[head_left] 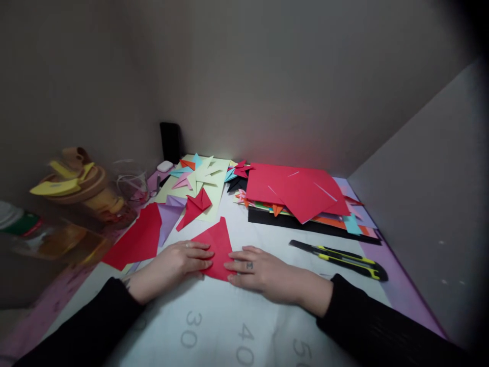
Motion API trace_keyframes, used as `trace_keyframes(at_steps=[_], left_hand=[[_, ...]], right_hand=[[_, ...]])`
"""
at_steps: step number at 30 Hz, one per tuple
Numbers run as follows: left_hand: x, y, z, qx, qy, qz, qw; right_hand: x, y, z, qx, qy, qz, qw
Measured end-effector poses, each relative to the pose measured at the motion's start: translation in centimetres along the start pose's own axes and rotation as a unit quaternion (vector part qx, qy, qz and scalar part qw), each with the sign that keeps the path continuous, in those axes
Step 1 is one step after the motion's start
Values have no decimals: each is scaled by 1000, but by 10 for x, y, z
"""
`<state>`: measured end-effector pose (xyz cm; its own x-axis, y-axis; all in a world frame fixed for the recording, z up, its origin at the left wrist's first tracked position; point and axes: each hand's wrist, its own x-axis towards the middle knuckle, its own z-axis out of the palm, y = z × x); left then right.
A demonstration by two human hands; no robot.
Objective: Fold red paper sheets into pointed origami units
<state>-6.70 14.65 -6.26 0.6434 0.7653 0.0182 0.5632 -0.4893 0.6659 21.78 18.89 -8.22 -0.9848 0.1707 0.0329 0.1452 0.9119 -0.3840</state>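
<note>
A red sheet of paper (214,244) with a pointed top lies on the white sheet with printed numbers (217,326). Across its left edge rest the outstretched fingers of my left hand (186,261). My right hand (256,270) lies flat with its fingers over the right edge, a ring on one of them. Neither hand is closed around the paper, and both thumbs are largely hidden. Just beyond it sits a folded red paper piece (195,208), beside a folded lilac paper (170,216). Further left is another red paper (139,237).
A utility knife (340,259) lies at right, below stacked red paper (292,188). Folded paper shapes (200,176) cover a pale yellow sheet. At left stand a bottle (46,234) and a brown cup-like container (87,188). A black phone-like object (170,142) leans against the wall.
</note>
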Motion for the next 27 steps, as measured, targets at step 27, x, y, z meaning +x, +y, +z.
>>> trace_keyframes(at_steps=[27], left_hand=[[59, -18, -30, -47, -29, -3, 998]], right_hand=[[-3, -5, 1, 7, 61, 38, 997]])
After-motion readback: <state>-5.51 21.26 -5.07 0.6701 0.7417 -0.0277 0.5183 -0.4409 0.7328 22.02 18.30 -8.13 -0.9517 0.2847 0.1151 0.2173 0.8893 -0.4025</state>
